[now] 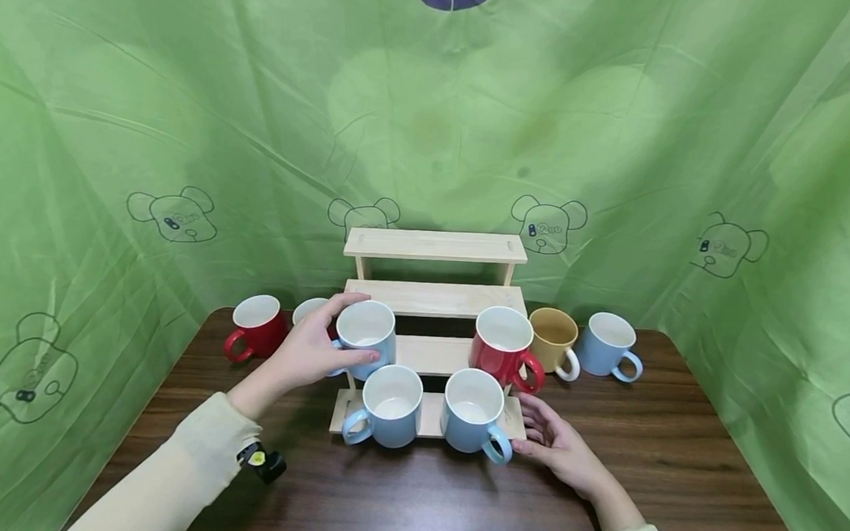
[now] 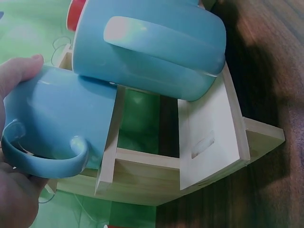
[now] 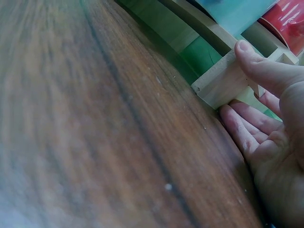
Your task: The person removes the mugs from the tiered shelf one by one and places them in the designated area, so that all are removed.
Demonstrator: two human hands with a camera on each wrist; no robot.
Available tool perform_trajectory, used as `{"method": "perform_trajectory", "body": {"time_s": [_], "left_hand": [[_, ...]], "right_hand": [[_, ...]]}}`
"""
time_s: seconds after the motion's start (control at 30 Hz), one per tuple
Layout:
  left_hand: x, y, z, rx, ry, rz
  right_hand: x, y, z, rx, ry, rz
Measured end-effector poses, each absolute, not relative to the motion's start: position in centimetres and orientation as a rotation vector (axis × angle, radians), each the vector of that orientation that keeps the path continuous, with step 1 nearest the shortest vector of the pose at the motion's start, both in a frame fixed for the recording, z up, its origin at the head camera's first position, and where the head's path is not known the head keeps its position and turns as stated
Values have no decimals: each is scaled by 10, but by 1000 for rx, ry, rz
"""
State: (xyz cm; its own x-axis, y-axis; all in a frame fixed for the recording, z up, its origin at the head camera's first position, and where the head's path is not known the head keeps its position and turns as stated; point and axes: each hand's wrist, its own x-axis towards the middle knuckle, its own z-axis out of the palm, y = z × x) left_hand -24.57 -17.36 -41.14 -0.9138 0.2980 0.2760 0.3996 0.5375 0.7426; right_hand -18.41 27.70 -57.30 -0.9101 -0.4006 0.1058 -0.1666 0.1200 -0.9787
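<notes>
A light blue mug (image 1: pixel 371 339) is in my left hand (image 1: pixel 312 348), thumb on its near side and fingers around the far side. It sits over the left end of the rack's second step, its handle turned left. The wooden step rack (image 1: pixel 433 298) has stacked shelves. My right hand (image 1: pixel 556 444) holds the right end of its bottom shelf, thumb against the shelf end (image 3: pixel 221 80) and fingers curled beside it. Two more light blue mugs, one left (image 1: pixel 392 410) and one right (image 1: pixel 473 410), stand on the bottom shelf. Behind the right one, a red mug (image 1: pixel 499 347) stands on the second step.
Left of the rack, a red mug (image 1: pixel 258 328) and another mug (image 1: pixel 309 310), partly hidden by my left hand, stand on the dark wooden table (image 1: pixel 425 501). To the right are a yellow mug (image 1: pixel 552 338) and a light blue mug (image 1: pixel 606 346). Green cloth (image 1: pixel 447 137) hangs behind.
</notes>
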Motion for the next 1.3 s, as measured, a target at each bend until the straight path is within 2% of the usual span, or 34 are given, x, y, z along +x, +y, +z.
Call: {"method": "perform_trajectory", "body": {"time_s": [1.3], "left_hand": [[-230,-213,-394,-548,-2532,-1418]], "right_hand": [[-184,275,-570,-514,2228,-1851]]}}
